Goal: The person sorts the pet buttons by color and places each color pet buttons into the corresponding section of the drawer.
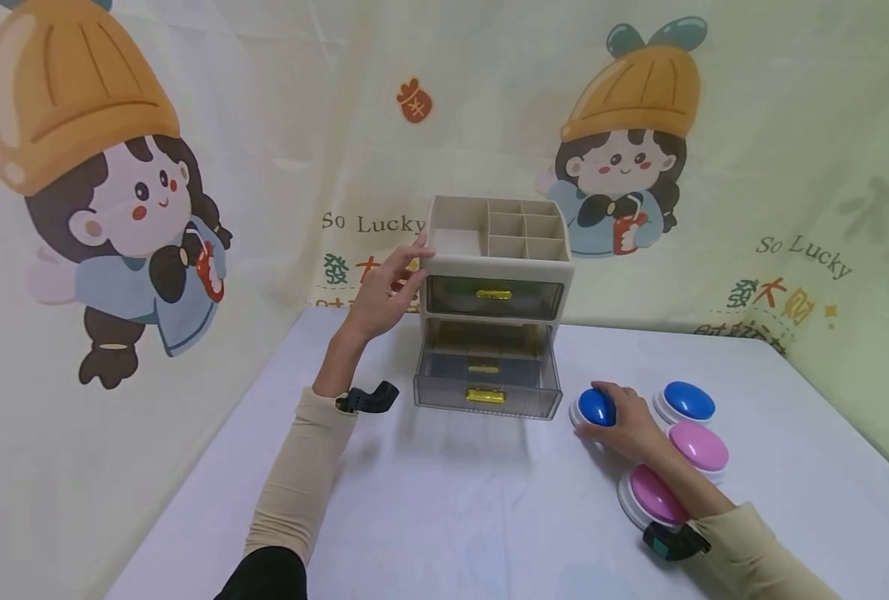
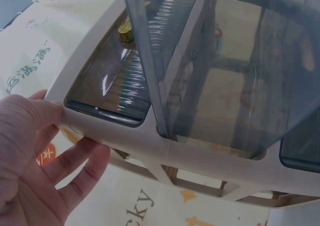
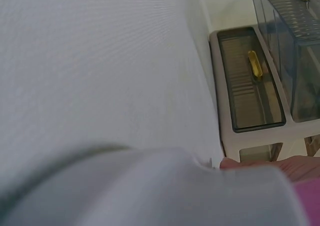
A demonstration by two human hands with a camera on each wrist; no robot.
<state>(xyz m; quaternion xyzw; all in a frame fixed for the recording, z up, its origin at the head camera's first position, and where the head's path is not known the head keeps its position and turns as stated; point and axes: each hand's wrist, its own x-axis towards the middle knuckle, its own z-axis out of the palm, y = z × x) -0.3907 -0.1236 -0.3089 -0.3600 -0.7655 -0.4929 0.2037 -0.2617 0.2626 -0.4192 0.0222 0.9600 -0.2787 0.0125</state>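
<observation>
- My left hand (image 1: 386,287) rests against the upper left corner of the beige plastic desk organiser with two smoky see-through drawers (image 1: 493,271) — the fingers are nearly straight and spread, the thumb lies along the top edge, and nothing is clamped in them.
- In the left wrist view the same fingers (image 2: 75,161) lie flat along the organiser's pale frame, just beside the closed upper drawer with its gold handle (image 2: 126,32).
- The lower drawer (image 1: 486,385) stands pulled out toward me, between my two hands, its gold handle facing front.
- My right hand (image 1: 627,425) sits over a round blue dome button on a white base (image 1: 595,407), fingers curved around it, just off the open drawer's right corner.
- Beyond that hand, to its right, a second blue dome button (image 1: 686,402) rests on the white table (image 1: 451,508).
- Beside my right wrist a pink dome button (image 1: 700,447) lies close, and a darker magenta one (image 1: 652,495) is partly under my forearm.
- The right wrist view is mostly blurred table, with the organiser lying sideways at its edge — my fingers are not clear there.
</observation>
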